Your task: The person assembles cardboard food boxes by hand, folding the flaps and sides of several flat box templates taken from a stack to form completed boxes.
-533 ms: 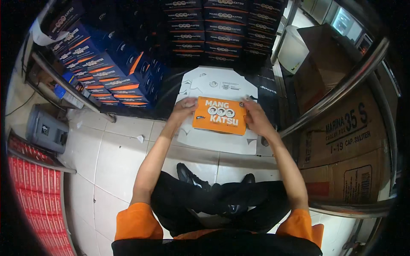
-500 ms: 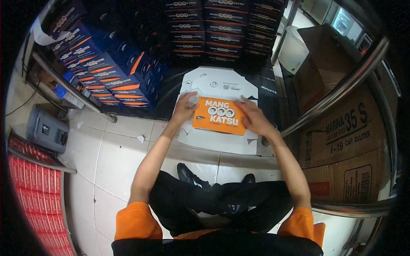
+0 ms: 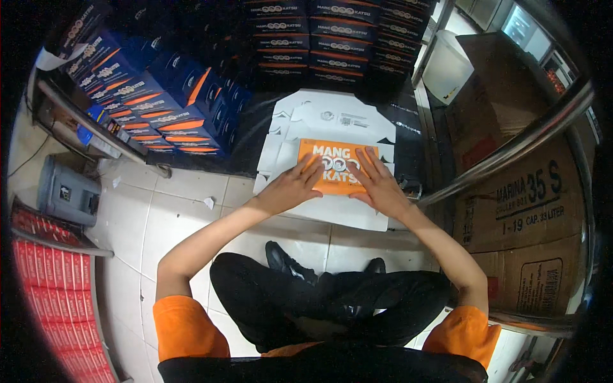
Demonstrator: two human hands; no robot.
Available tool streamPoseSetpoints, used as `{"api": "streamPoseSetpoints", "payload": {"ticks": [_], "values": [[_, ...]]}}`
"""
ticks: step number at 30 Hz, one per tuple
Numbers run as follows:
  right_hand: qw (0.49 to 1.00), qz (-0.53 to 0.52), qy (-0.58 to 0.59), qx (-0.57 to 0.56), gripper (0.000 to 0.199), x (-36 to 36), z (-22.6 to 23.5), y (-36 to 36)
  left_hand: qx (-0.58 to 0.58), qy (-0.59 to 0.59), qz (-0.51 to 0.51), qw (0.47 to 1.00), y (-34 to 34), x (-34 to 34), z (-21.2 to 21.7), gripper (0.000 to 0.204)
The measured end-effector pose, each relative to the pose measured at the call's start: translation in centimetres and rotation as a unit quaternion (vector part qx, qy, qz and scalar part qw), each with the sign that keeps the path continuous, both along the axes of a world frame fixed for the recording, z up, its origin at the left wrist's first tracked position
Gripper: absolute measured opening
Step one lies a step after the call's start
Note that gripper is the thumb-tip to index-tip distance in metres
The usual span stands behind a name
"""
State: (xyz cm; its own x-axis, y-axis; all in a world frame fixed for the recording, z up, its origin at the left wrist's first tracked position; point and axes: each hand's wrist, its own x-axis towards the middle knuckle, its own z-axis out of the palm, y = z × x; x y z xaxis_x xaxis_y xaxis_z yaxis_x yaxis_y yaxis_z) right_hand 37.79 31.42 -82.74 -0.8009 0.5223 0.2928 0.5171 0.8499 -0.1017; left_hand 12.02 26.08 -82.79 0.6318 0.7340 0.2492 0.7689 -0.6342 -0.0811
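A flat white cardboard box blank (image 3: 354,213), with cut corners and flaps, lies in front of me on a low black surface. On its middle is an orange printed rectangular panel (image 3: 338,186); whether it is joined to the blank or a separate piece I cannot tell. My left hand (image 3: 288,187) rests over the panel's left part, fingers stretched out. Over the right part lies my right hand (image 3: 385,195), fingers spread and flat. Both palms face down, and neither hand grips anything.
Dark blue boxes with orange stripes (image 3: 172,118) are stacked at the left, with more stacks (image 3: 341,48) behind. Large brown cartons (image 3: 517,223) and a metal rail (image 3: 511,143) stand at the right. Red packages (image 3: 54,274) fill the lower left. A grey bin (image 3: 69,191) sits above them.
Both hands have moved inward from the panel's sides onto its face. My left elbow has swung outward. The view has shifted slightly.
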Motion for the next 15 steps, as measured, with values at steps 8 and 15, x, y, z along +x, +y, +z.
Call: {"api": "streamPoseSetpoints", "payload": {"ticks": [8,15], "values": [[0.996,0.012,0.035,-0.086,0.051,0.1,-0.3,1.3,0.050,-0.006,-0.028,0.998,1.7,-1.0,-0.5,0.022],[0.990,0.027,0.006,-0.138,0.045,0.5,0.6,1.0,-0.011,-0.005,-0.029,0.999,1.3,-0.8,0.8,0.028]]}}
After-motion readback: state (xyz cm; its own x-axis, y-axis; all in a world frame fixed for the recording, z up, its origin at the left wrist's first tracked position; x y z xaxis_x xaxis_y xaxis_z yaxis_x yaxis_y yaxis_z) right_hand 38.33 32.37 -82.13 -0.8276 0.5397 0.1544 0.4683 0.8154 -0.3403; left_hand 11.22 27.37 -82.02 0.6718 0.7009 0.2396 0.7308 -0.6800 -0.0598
